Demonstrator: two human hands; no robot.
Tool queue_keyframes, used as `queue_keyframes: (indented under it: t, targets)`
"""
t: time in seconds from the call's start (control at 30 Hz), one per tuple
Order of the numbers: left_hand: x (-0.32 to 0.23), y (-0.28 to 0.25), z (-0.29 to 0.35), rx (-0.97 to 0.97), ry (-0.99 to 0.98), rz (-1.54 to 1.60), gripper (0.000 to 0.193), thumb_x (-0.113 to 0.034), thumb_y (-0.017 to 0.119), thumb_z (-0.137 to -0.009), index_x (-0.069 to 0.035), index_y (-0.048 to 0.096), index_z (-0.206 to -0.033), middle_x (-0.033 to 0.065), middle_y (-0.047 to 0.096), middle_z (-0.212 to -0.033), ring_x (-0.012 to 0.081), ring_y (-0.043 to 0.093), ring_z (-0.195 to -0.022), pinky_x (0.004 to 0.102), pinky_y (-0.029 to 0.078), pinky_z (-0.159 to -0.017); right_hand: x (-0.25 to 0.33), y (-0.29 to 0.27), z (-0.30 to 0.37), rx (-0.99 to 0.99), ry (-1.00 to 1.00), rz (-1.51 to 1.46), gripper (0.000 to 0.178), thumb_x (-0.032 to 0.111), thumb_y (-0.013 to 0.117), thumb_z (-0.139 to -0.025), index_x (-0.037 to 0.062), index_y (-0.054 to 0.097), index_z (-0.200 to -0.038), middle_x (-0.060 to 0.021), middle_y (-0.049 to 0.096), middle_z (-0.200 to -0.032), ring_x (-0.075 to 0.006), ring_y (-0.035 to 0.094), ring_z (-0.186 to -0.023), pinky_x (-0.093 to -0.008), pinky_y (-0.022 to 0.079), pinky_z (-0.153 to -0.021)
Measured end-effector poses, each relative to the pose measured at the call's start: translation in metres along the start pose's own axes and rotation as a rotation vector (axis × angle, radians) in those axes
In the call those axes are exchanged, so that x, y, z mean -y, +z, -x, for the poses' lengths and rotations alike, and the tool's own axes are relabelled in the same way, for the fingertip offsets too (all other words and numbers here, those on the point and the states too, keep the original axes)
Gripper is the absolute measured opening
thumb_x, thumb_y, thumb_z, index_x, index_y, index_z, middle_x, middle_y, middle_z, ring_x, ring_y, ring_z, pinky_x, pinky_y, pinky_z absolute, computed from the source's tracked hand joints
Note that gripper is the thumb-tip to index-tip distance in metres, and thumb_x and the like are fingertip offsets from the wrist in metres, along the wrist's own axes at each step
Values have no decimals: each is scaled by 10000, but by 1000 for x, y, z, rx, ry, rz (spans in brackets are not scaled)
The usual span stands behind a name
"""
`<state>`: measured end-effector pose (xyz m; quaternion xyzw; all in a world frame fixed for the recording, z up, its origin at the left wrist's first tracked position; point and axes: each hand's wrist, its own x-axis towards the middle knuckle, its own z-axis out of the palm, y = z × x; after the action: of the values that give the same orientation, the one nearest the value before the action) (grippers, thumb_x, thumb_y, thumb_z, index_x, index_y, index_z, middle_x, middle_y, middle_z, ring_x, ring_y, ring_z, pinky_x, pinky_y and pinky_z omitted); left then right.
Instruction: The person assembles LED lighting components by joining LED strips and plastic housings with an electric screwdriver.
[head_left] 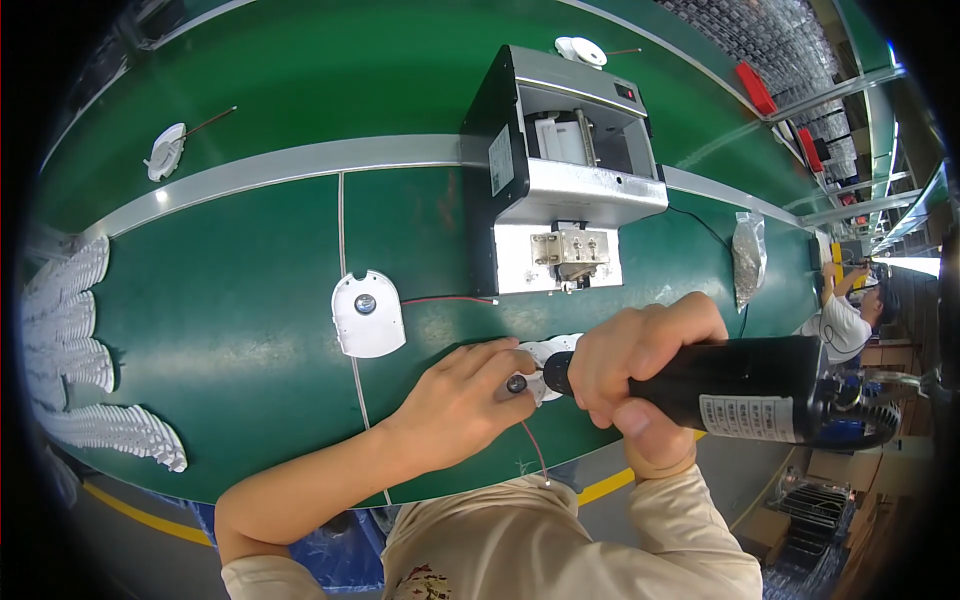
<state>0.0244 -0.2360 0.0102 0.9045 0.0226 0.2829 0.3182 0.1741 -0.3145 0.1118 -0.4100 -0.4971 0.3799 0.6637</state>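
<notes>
Held a black electric screwdriver (745, 378) at a white plastic housing (552, 349).
Clenched the right hand (645, 360) around the tool; pinched the housing between left hand (462, 396) fingers, on the green worktable (230, 300) in front of the automatic screw feeder (590, 188).

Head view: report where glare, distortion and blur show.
Head view, centre: glare whitens the metal machine's front ledge; head view, right: a bright light burns out to white; head view, across the bench: the grey strip bends into an arc, and the corners fall to black; head view, near: the right hand and black driver show no obvious motion blur.
</notes>
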Motion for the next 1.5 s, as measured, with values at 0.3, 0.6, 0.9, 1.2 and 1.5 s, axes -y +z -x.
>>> queue_keyframes:
  t: [0.3, 0.6, 0.9, 1.2, 1.5]
  targets:
    - [3, 2, 2, 4, 8, 7, 140, -98, 691, -690, -84, 627, -814, 81, 566, -1017, 303, 599, -1007, 399, 511, -776, 1, -11, -2, 9, 142, -36, 312, -26, 660, -679, 2, 475, -929, -86, 581, -705, -127, 552, -611, -249, 463, -566]
    - [3, 2, 0, 29, 14, 45, 238, -64, 722, -631, -76, 612, -842, 84, 534, -1020, 294, 588, -1012, 393, 497, -800, 17, -32, -57, -119, -286, -4, 328, 135, 507, -762, 38, 431, -1066, -35, 423, -635, -111, 406, -436, -289, 394, -459]
    - [2, 1, -2, 34, 18, 62, 246, -66, 721, -626, -72, 612, -847, 81, 529, -1027, 293, 584, -1016, 394, 496, -809, 10, -23, -67, -205, -205, 145, 300, 102, 485, -706, 44, 413, -992, -43, 412, -594, -116, 377, -384, -291, 377, -418]
    - [4, 4, 1, 21, 7, 69, 248, -64, 723, -625, -69, 614, -848, 78, 536, -1044, 293, 583, -1027, 391, 504, -798, 9, -23, -30, -143, -180, -37, 316, 116, 553, -734, 46, 396, -999, -27, 422, -575, -119, 400, -381, -277, 379, -399]
    - [3, 0, 3, 23, 3, 68, 240, -63, 724, -620, -75, 634, -842, 75, 540, -1062, 295, 580, -1040, 399, 510, -803, 7, -6, 16, -24, -126, -93, 313, 25, 571, -709, 45, 398, -969, -36, 473, -591, -133, 445, -394, -284, 421, -398]
